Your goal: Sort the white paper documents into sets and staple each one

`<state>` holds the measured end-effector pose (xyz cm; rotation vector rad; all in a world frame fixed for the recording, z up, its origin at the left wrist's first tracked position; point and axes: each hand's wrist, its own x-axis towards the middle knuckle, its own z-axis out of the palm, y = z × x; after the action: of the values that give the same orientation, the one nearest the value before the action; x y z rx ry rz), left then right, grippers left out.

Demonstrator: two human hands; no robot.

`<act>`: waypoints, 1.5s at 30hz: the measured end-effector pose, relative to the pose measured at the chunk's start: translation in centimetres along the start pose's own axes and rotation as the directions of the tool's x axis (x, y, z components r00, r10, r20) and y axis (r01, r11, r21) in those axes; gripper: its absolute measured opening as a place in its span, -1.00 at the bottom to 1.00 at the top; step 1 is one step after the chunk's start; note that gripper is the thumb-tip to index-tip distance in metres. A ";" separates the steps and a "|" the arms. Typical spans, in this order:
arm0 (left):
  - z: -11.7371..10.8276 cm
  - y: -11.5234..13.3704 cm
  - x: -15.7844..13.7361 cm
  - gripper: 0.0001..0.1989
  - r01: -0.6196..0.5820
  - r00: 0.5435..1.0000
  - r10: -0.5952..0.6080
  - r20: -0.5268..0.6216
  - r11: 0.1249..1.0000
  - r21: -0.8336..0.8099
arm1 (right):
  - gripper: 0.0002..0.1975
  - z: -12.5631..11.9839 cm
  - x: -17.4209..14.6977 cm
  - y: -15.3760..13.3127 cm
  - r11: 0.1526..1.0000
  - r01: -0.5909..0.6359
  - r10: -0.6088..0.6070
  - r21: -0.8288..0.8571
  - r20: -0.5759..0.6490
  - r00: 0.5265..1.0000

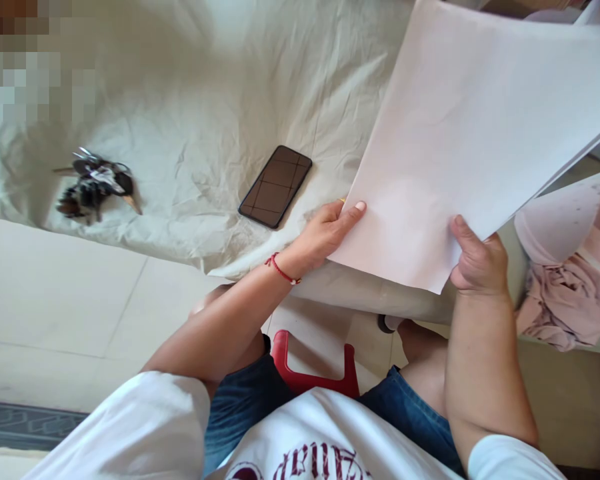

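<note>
Large white paper sheets (445, 133) span the space between my two hands, tilted over the right part of the covered table. My left hand (330, 230) grips their left edge near the bottom corner, thumb on top and fingers underneath. At the lower right edge, my right hand (477, 260) pinches the sheets, its thumb pressed on the upper face. More than one layer shows along the right edge; how many I cannot tell. A dark phone (276, 187) lies face up just left of my left hand.
A bunch of keys (97, 187) lies on the wrinkled pale cover (190, 133) at the left. Pink fabric (565, 300) and a pale pink moulded cup (555, 220) are at the right. A red plastic stool (315, 381) is beneath me on the tiled floor (55, 287).
</note>
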<state>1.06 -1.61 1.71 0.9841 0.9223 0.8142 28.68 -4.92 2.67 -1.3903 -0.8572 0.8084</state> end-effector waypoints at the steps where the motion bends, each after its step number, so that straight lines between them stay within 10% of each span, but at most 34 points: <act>1: 0.1 -0.1 -0.1 -0.32 -0.030 0.999 0.030 -0.016 0.999 0.017 | -0.46 0.2 0.0 0.0 1.000 0.002 -0.002 0.010 -0.020 1.000; 15: -1.1 -0.1 0.6 -0.47 -0.015 0.997 0.011 0.078 0.999 0.048 | -0.46 0.7 0.8 0.1 0.995 -0.024 0.038 0.092 -0.158 0.987; 24: -1.1 2.3 0.0 -0.94 0.084 0.984 -0.091 0.153 0.995 0.050 | -0.42 0.2 1.3 0.5 0.998 0.021 -0.009 0.054 -0.213 0.977; 30: -0.7 2.6 -0.2 -0.77 0.244 0.963 -0.245 0.109 0.969 0.022 | -0.39 -0.1 1.5 0.7 0.998 0.010 0.004 0.067 -0.206 0.979; 45: -1.2 1.4 -0.6 -0.80 0.123 0.985 -0.121 0.125 0.992 -0.003 | -0.52 1.4 0.9 0.7 0.979 -0.107 0.143 0.171 -0.214 0.966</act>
<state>-0.50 -1.30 2.81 0.9484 0.8610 0.6466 27.92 -3.42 2.00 -1.3739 -0.5227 0.7799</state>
